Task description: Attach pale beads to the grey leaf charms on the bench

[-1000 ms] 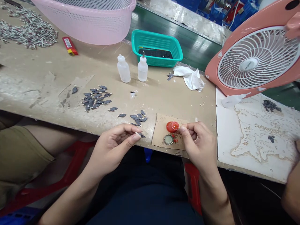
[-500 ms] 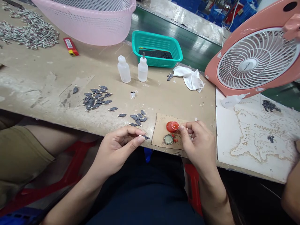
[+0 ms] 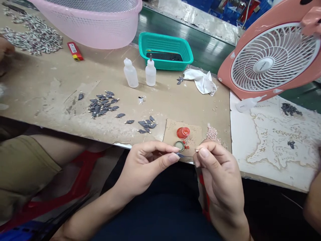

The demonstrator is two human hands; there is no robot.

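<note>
Left hand: the left hand (image 3: 147,164) pinches a dark leaf-shaped piece (image 3: 181,155) between thumb and forefinger, over the table's near edge.
Right hand: thumb and forefinger of the right hand (image 3: 222,172) are pinched together on a tiny pale bit (image 3: 197,151), near the leaf-shaped piece but apart from it.
Card: a brown cardboard square (image 3: 195,134) lies at the table's near edge, just beyond both hands.
On the card: a small red pot (image 3: 183,133); nearer the edge, a crimped bottle cap (image 3: 179,146) with small red bits beside it.
Beads: a heap of tiny pinkish beads (image 3: 212,134) lies right of the card, partly behind the right hand.
Dark pieces: a large cluster of leaf-shaped pieces (image 3: 101,104) lies toward the near edge of the table (image 3: 50,88), left of the card; a smaller group (image 3: 147,124) sits between it and the card.
Bottles: two translucent bottles (image 3: 150,74) stand toward the far edge, before a green basket (image 3: 187,61).
Far left corner: a pile of pale, slender pieces (image 3: 42,38), with a pink basket (image 3: 100,31) to its right.
Right end: a pink fan (image 3: 224,72) stands by a map-printed sheet (image 3: 240,144).
</note>
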